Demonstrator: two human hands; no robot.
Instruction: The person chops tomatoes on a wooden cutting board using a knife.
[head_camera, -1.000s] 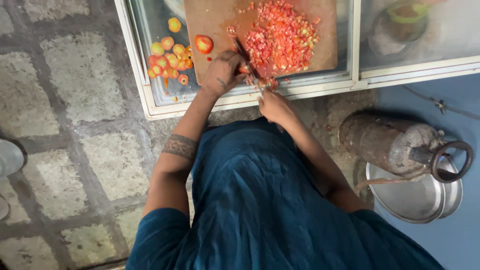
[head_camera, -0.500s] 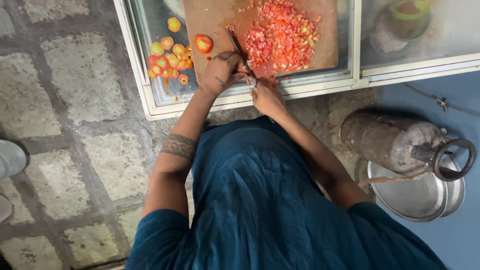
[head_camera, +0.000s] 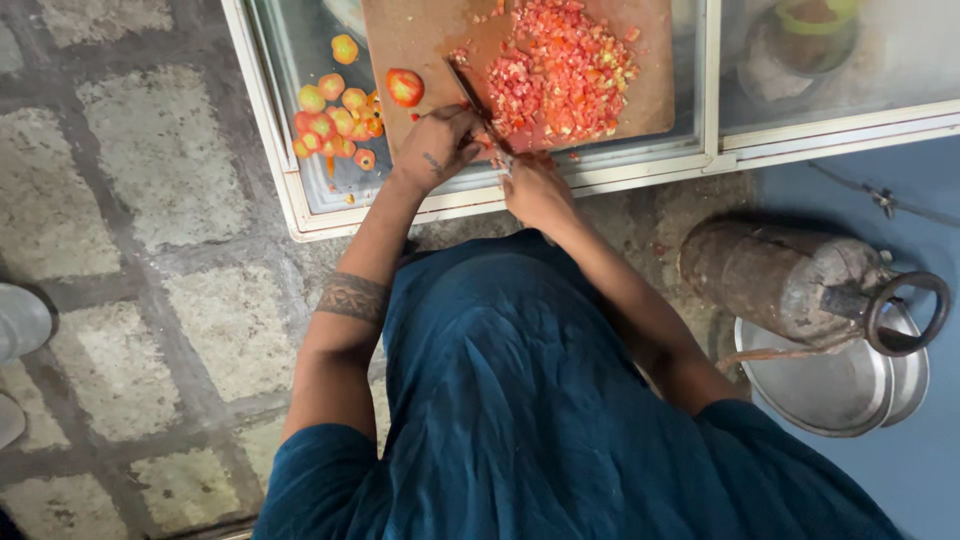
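Two hands at the brown wooden chopping board (head_camera: 420, 40): left hand (head_camera: 436, 148) closed on the dark-bladed knife (head_camera: 478, 103), now angled up off the board; right hand (head_camera: 538, 190), grip unclear, shifted toward the near edge beside the red chopped-tomato pile (head_camera: 565, 70). Chopping paused.

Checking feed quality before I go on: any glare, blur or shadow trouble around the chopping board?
Head view: even daylight, no hard shadows; hazy reflection on the glass top right of the chopping board; diced tomato fairly sharp; left hand, right hand and knife slightly soft.
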